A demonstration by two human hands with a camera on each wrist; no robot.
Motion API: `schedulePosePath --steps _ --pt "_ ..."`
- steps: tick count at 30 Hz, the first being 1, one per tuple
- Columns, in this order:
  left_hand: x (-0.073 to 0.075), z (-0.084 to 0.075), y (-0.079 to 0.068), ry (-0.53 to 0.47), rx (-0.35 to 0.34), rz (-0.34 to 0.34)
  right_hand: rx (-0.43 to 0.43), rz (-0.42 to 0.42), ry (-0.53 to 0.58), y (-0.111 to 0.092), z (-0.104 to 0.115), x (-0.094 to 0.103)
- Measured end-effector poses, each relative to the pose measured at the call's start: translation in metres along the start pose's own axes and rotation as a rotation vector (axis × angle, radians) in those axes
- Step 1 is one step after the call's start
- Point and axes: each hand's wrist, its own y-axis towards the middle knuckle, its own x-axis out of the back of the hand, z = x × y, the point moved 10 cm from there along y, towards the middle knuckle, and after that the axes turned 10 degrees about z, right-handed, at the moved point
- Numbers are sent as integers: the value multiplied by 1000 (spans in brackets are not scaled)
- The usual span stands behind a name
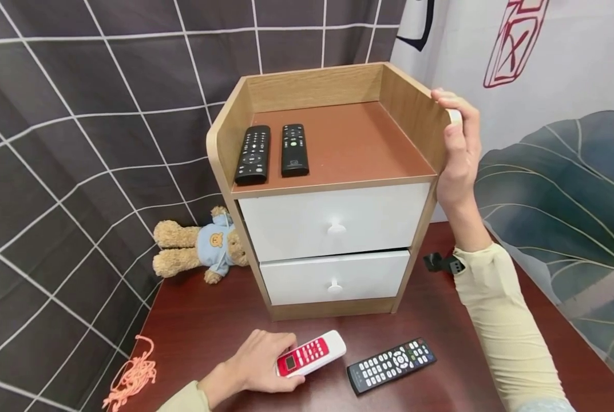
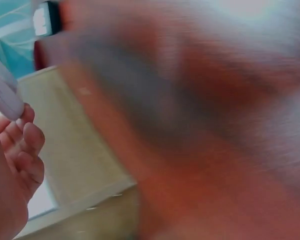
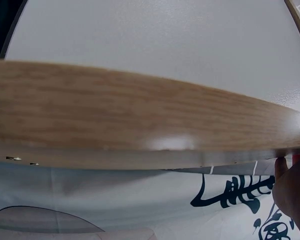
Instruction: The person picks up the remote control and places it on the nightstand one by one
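Clearly, the head view shows the left hand (image 1: 262, 363) holding a white-and-red remote (image 1: 314, 353) between thumb and fingers, in front of the cabinet (image 1: 332, 311); whether that remote touches the reddish table (image 1: 224, 312) cannot be told. Just to its right, a black remote (image 1: 391, 365) with pale buttons lies slantwise on the table. The right hand (image 1: 460, 157) grips the front end of the cabinet's raised right side panel (image 1: 410, 106), fingers over its upper edge. On the cabinet's brown top, a longer dark remote (image 1: 253, 155) and a shorter dark remote (image 1: 294, 150) lie side by side, slightly apart, toward the left, above two white drawers. A teddy bear (image 1: 211, 246) in pale blue lies by the cabinet's left side, and a coral cord (image 1: 134, 375) is heaped near the table's left edge. In the left wrist view, the held remote's pale end shows above curled fingers, with wood beyond; much else is blurred. In the right wrist view, a wooden edge crosses the picture, and shadowed fingers meet it at far right.
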Motion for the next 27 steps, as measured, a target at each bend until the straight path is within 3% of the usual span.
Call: schedulePosePath --steps 6,14,21,27 --pt "38 -10 19 -1 45 -7 -14 -3 22 2 -1 -1" --pt "84 -40 38 64 21 -41 10 12 4 1 -5 3" --pt "142 -63 60 -20 49 -58 9 6 -1 -2 0 6" --pt "194 -84 66 10 43 -135 5 3 -28 -1 3 0"
